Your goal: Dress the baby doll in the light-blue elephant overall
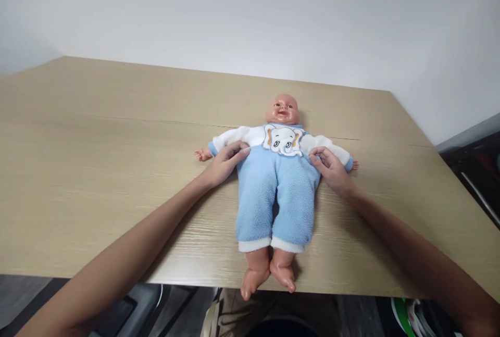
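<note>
A baby doll (279,181) lies on its back on the wooden table, head away from me, arms spread and feet at the front edge. It wears a blue and white fleece outfit with an elephant patch (283,140) on the chest. My left hand (230,159) touches the side of the outfit at the waist, fingers closed together on the fabric edge. On the other side, my right hand (327,164) pinches the outfit just below the doll's sleeve.
The table (117,170) reaches back to a pale wall (234,14). Below the front edge, a grey chair (136,306) is at the left and green and white items (410,316) are at the right. Dark objects stand beyond the right edge.
</note>
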The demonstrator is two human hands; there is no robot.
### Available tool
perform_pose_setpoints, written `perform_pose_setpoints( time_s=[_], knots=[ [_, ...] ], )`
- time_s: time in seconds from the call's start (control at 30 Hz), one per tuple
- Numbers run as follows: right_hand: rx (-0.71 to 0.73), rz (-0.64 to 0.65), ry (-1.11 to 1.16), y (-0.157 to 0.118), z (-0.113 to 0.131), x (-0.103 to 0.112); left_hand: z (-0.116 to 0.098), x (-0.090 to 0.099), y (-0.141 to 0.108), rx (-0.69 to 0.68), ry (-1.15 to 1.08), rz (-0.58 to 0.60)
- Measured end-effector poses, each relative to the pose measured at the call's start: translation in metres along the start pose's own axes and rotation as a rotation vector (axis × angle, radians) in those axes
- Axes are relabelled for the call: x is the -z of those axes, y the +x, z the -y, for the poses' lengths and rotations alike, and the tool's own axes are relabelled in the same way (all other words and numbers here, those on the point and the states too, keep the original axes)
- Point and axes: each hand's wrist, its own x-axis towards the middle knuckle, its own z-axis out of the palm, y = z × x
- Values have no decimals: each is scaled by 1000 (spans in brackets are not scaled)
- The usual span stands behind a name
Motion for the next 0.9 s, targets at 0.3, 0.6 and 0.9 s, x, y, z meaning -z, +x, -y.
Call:
perform_pose_setpoints(
  time_s=[0.3,0.6,0.9],
  knots=[
    [353,-234,-801,-31,12,33,-10,-11,-1,-162,269,-262],
    [330,-219,-828,-18,-23,94,-81,-63,54,-572,411,-86],
    [326,-425,-682,-37,21,61,-90,-127,117,-619,618,355]
  ],
)
